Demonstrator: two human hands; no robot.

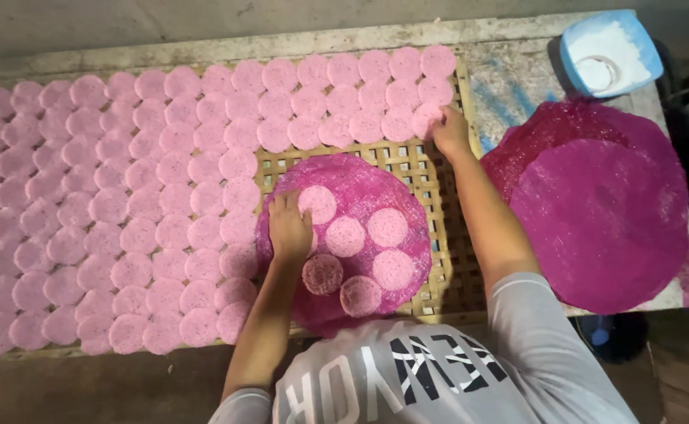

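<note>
My left hand [290, 228] rests on a round magenta mesh mat [407, 196], fingers on a pale pink round disc [318, 203] at its upper left. Several more pink discs [388, 227] lie on that mat. My right hand [449, 129] reaches to the far right end of the rows and presses a pink disc [427, 118] down onto the woven bamboo rack [431, 169]. Rows of pink discs [124, 204] cover most of the rack to the left.
A stack of large round magenta mesh mats [603, 212] lies on the table to the right. A blue tray [610, 51] with white powder and a ring sits at the far right corner. A concrete ledge [281, 43] runs along the back.
</note>
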